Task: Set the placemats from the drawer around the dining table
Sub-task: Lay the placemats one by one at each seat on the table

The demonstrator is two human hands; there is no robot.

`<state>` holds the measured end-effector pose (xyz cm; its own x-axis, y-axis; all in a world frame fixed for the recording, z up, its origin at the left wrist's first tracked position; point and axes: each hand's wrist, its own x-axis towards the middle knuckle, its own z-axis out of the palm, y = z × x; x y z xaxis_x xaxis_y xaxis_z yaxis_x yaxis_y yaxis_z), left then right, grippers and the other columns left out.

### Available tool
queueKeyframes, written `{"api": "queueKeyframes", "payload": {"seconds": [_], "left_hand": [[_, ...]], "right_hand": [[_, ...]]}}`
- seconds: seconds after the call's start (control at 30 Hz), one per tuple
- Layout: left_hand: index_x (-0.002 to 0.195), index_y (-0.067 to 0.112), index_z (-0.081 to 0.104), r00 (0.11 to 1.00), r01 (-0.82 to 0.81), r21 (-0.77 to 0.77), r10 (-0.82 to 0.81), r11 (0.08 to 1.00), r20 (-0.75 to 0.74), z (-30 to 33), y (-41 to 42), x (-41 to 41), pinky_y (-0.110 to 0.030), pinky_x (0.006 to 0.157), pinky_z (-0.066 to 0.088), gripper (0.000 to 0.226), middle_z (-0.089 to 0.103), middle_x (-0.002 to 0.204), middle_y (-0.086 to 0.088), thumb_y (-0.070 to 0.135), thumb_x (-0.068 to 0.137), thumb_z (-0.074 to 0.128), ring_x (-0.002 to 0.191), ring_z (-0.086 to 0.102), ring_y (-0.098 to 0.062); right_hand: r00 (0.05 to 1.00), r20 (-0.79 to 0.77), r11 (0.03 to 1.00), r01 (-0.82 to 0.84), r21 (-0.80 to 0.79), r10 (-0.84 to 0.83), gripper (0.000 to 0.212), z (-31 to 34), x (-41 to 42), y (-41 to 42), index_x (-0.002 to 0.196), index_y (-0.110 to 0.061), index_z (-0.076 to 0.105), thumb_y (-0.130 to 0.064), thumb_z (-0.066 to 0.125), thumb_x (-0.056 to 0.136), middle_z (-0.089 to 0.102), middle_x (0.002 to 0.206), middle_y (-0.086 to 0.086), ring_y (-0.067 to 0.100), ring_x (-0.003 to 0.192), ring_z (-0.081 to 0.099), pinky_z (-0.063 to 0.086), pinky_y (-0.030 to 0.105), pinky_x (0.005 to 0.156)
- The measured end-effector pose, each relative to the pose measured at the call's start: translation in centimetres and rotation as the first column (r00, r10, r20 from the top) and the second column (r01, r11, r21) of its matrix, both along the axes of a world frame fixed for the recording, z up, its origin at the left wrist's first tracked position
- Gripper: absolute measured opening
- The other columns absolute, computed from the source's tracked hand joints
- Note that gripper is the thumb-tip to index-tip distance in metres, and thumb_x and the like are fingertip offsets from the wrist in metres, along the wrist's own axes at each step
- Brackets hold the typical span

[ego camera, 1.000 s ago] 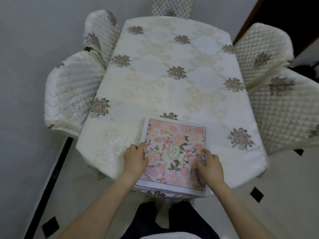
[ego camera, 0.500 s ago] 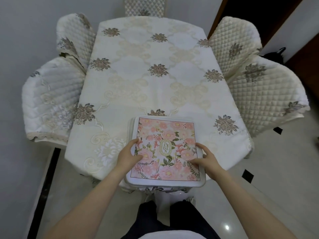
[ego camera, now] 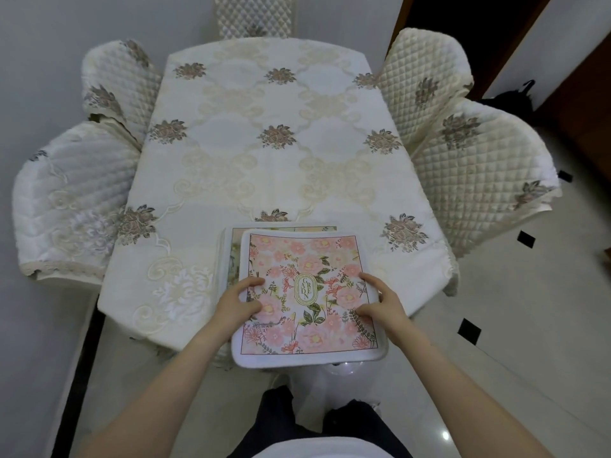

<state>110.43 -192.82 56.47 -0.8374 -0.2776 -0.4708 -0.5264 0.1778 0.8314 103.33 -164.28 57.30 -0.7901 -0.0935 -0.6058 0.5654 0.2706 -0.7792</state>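
A pink floral placemat (ego camera: 309, 259) with a white border and a "GARDEN" oval is held over the near end of the dining table (ego camera: 271, 173). My left hand (ego camera: 238, 300) grips its left edge, thumb on top. My right hand (ego camera: 380, 300) grips its right edge the same way. The mat's near part overhangs the table edge. Under it, shifted up and left, lies a stack of more placemats (ego camera: 231, 256) on the cream embroidered tablecloth; only the stack's left and far edges show.
Quilted cream chairs stand around the table: two on the left (ego camera: 66, 200) (ego camera: 115, 81), two on the right (ego camera: 486, 180) (ego camera: 426, 81), one at the far end (ego camera: 254, 18). A dark doorway (ego camera: 463, 14) is at the back right. My legs are below, on the white tiled floor.
Both hands have taken the top placemat by its edges and pulled it toward me and slightly right, uncovering the stack beneath. The camera view has shifted a little.
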Motion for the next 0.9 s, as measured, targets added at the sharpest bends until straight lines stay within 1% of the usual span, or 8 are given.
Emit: {"api": "queueKeyframes", "payload": {"seconds": [0.1, 0.23, 0.33, 0.4, 0.47, 0.57, 0.77, 0.9], "left_hand": [[0.110, 0.024, 0.064, 0.998, 0.007, -0.068, -0.012, 0.998, -0.062, 1.0, 3.5, -0.5, -0.013, 0.065, 0.048, 0.046, 0.051, 0.116, 0.004, -0.009, 0.078, 0.060, 0.108, 0.055, -0.021], [0.110, 0.022, 0.066, 0.984, 0.055, -0.039, -0.060, 0.998, -0.165, 3.1, 9.8, -2.6, -0.016, 0.058, 0.052, 0.044, 0.057, 0.116, 0.015, -0.008, 0.078, 0.060, 0.099, 0.061, -0.011], [0.111, 0.024, 0.066, 0.968, 0.123, -0.021, -0.125, 0.992, -0.219, 4.1, 16.6, -4.5, -0.034, 0.064, 0.055, 0.047, 0.059, 0.119, 0.015, -0.009, 0.078, 0.059, 0.075, 0.064, -0.005], [0.111, 0.025, 0.066, 0.954, 0.176, -0.023, -0.176, 0.984, -0.242, 4.4, 21.3, -5.8, -0.041, 0.066, 0.055, 0.049, 0.059, 0.119, 0.016, -0.009, 0.077, 0.059, 0.070, 0.062, -0.004], [0.112, 0.025, 0.065, 0.929, 0.260, -0.034, -0.259, 0.965, -0.265, 4.5, 25.9, -7.1, -0.038, 0.072, 0.055, 0.049, 0.060, 0.118, 0.016, -0.009, 0.077, 0.060, 0.081, 0.062, 0.002], [0.114, 0.026, 0.064, 0.873, 0.390, -0.058, -0.389, 0.919, -0.293, 4.6, 32.5, -8.8, -0.033, 0.084, 0.055, 0.049, 0.059, 0.115, 0.019, -0.006, 0.076, 0.062, 0.107, 0.061, -0.014], [0.118, 0.032, 0.061, 0.765, 0.593, -0.027, -0.574, 0.805, -0.292, 6.4, 43.9, -11.1, -0.022, 0.069, 0.055, 0.051, 0.058, 0.116, 0.019, -0.001, 0.079, 0.063, 0.099, 0.063, -0.011], [0.116, 0.038, 0.060, 0.667, 0.717, -0.019, -0.693, 0.697, -0.273, 6.7, 50.4, -13.0, -0.024, 0.072, 0.056, 0.052, 0.055, 0.118, 0.027, 0.001, 0.079, 0.062, 0.105, 0.060, -0.008]], "right_hand": [[0.997, -0.053, 0.998, 0.062, -0.021, -0.063, 0.071, 1.0, 0.7, 3.1, 0.124, -0.032, 0.057, 0.017, 0.064, 0.072, 0.059, 0.108, 0.003, 0.018, 0.076, 0.063, 0.060, 0.033, 0.068], [0.970, -0.141, 0.980, 0.190, -0.053, -0.196, 0.071, 3.2, 1.6, 10.0, 0.126, -0.030, 0.057, 0.016, 0.064, 0.073, 0.060, 0.108, -0.002, 0.017, 0.078, 0.066, 0.061, 0.038, 0.068], [0.929, -0.200, 0.950, 0.308, -0.055, -0.312, 0.069, 4.9, 2.8, 16.4, 0.126, -0.031, 0.057, 0.015, 0.062, 0.075, 0.063, 0.105, -0.003, 0.019, 0.071, 0.065, 0.058, 0.047, 0.069], [0.893, -0.222, 0.920, 0.390, -0.052, -0.391, 0.069, 5.7, 3.8, 20.7, 0.124, -0.034, 0.057, 0.014, 0.063, 0.075, 0.064, 0.105, 0.000, 0.020, 0.072, 0.066, 0.059, 0.045, 0.067], [0.847, -0.253, 0.880, 0.472, -0.051, -0.469, 0.069, 6.3, 5.2, 25.0, 0.126, -0.033, 0.057, 0.014, 0.063, 0.075, 0.064, 0.107, 0.002, 0.019, 0.074, 0.068, 0.060, 0.034, 0.060], [0.778, -0.282, 0.820, 0.568, -0.067, -0.562, 0.070, 7.0, 7.3, 30.8, 0.125, -0.032, 0.057, 0.016, 0.062, 0.075, 0.066, 0.107, 0.004, 0.018, 0.074, 0.068, 0.060, 0.032, 0.060], [0.614, -0.304, 0.663, 0.745, -0.082, -0.728, 0.069, 7.7, 10.9, 39.8, 0.124, -0.032, 0.059, 0.016, 0.061, 0.074, 0.066, 0.111, -0.001, 0.016, 0.075, 0.068, 0.059, 0.036, 0.066], [0.507, -0.298, 0.552, 0.829, -0.088, -0.809, 0.068, 7.6, 12.1, 44.2, 0.125, -0.028, 0.059, 0.017, 0.060, 0.075, 0.067, 0.108, 0.002, 0.007, 0.067, 0.067, 0.057, 0.025, 0.057]]}}
